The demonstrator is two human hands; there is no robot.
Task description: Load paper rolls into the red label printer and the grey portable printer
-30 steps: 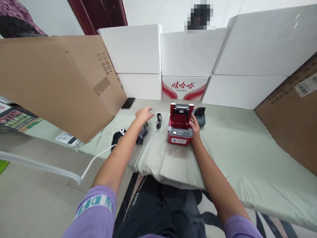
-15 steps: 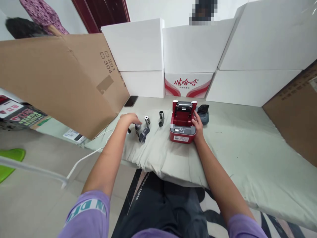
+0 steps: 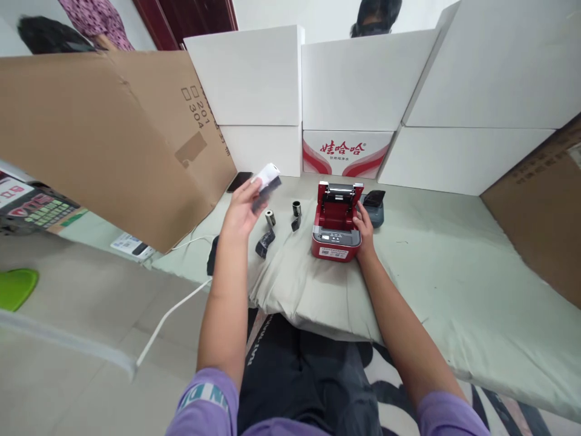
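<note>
Red and grey, a printer [image 3: 336, 243] stands with its lid [image 3: 341, 192] up on a pale green cloth [image 3: 447, 284], just left of my right hand [image 3: 364, 226] on the head-camera feed. The fingers of that hand lie against the printer's right side; whether they grip or merely rest there, I cannot tell. My left hand [image 3: 240, 211] is closed on a white roll [image 3: 266, 175], pinched near its lower end, the far end jutting clear of the fingertips, with a dark strip [image 3: 271, 187] blurred beneath it. I have the roll in the air, well apart from the printer and to its left. On the cloth between them are a small roll [image 3: 270, 218] and, nearer the printer, a black-and-silver roll [image 3: 296, 209]. A dark grey device [image 3: 374, 217] sits beyond my right hand.
</note>
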